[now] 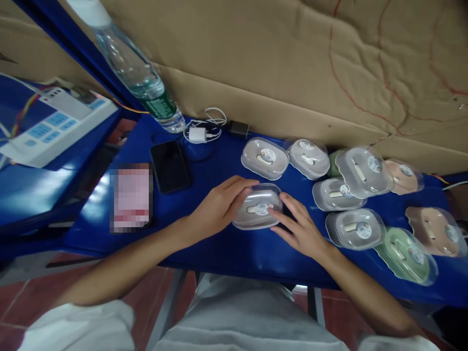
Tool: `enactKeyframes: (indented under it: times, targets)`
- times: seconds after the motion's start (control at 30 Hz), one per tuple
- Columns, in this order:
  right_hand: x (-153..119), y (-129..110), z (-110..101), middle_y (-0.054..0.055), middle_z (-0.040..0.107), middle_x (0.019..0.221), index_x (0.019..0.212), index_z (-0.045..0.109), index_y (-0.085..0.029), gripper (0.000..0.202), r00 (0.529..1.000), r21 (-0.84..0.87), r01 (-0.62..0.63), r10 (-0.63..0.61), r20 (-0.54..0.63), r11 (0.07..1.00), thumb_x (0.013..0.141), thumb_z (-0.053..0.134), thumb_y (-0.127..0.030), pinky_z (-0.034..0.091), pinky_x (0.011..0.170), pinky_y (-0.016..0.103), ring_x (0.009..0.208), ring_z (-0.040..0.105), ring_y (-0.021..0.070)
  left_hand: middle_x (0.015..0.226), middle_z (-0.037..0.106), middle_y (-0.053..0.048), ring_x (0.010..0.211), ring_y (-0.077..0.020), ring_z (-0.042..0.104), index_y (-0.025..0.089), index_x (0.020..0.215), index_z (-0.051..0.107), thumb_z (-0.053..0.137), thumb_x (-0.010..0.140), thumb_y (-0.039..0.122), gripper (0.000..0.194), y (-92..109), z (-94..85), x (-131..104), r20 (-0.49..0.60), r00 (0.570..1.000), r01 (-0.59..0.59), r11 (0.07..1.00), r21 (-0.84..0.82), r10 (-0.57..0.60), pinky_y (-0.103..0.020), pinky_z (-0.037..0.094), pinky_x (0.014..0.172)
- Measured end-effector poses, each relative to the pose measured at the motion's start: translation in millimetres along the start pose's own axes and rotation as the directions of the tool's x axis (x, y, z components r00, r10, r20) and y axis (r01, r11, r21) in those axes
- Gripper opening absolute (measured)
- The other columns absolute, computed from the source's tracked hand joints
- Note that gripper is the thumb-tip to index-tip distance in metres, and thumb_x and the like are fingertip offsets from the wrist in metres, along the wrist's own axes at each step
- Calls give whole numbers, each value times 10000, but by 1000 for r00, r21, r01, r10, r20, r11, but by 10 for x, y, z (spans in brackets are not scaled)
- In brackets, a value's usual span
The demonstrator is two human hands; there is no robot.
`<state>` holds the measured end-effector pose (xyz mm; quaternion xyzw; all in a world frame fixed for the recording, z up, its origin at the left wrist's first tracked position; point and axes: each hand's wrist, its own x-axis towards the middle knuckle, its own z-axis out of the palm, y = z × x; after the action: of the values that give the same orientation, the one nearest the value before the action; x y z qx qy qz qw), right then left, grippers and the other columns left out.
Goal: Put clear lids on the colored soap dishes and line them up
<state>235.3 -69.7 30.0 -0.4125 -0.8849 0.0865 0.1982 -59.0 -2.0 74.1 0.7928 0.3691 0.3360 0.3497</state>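
A grey oval dish under a clear domed cover [258,207], with a round label and a pale piece inside, lies on the blue table between my hands. My left hand [228,200] grips its left edge, fingers together along the upper left side. Spread fingers of my right hand [298,222] touch its right side and the label. Just behind it sits a similar grey covered dish [265,158]. To the right stand several more covered dishes, including a grey one [355,229], a green one [407,256] and a peach one [435,231].
A black phone [170,166] lies at the left beside a blurred-out item [130,197]. Behind are a water bottle [146,87], a white charger with cable [198,135] and a dark adapter [239,128]. A power strip [58,126] rests on the far-left surface.
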Motion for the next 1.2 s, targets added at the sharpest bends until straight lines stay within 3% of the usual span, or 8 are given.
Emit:
enactKeyframes:
  times: [0.13,0.23,0.3,0.43,0.67,0.87,1.0,1.2]
  targets:
    - [7,-9,-15,100,494,1710,1594,585,-353,540,1000,38,-24,24,6,999,1061,668,-329,514,1223,570,1533,533,343,1495,609,-209,1343,-353,609,193,1499,615,448,1141,533,522,-48,-16,-7,111,985,-159,931,330,129,-546,515,1118]
    - [8,-14,-16,112,527,1680,1596,575,-342,545,998,43,-52,54,-42,998,1060,671,-352,516,1210,571,1511,553,345,1569,547,-255,1404,-433,570,174,1610,502,575,978,808,898,-83,23,-39,275,949,-267,858,439,154,-587,500,1129]
    - [13,-13,-16,131,552,1649,1608,554,-319,566,993,47,-86,90,-83,995,1059,675,-380,523,1200,568,1496,566,348,1622,507,-263,1450,-446,543,177,1659,436,651,929,816,994,-103,74,-68,330,931,-313,814,490,159,-579,477,1162]
    - [27,6,-6,148,560,1619,1654,489,-319,629,986,21,-80,82,-145,997,1057,684,-370,534,1188,563,1477,580,349,1702,436,-257,1515,-425,511,201,1703,365,654,1017,666,877,-146,149,-96,342,922,-352,755,553,180,-547,450,1198]
    - [58,-50,17,139,399,1752,1733,328,-398,737,993,-109,-103,96,-65,989,1074,640,-290,506,1211,607,1557,495,382,1791,309,-229,1637,-394,386,247,1722,333,660,990,697,920,-217,105,-25,381,889,-438,721,537,256,-549,367,1292]
    - [56,-75,59,168,258,1820,1783,117,-378,864,994,-142,-105,102,-31,984,1086,620,-296,507,1208,621,1605,437,407,1751,396,-214,1583,-411,460,301,1691,409,721,1014,563,790,-215,111,-13,347,910,-399,707,583,228,-579,390,1261]
    - [49,-16,81,220,250,1812,1790,-1,-280,932,984,-108,-178,173,-47,978,1094,603,-420,463,1244,648,1635,386,408,1671,491,-244,1528,-426,506,212,1581,552,738,990,369,639,-157,23,7,300,934,-345,707,617,195,-614,374,1266]
    - [158,-52,24,267,278,1788,1783,87,-204,870,949,-272,-314,290,-127,910,1102,565,-461,352,1276,707,1645,342,432,1577,577,-261,1452,-439,563,144,1433,635,744,995,488,567,-194,-156,91,230,949,-315,653,689,215,-599,435,1207]
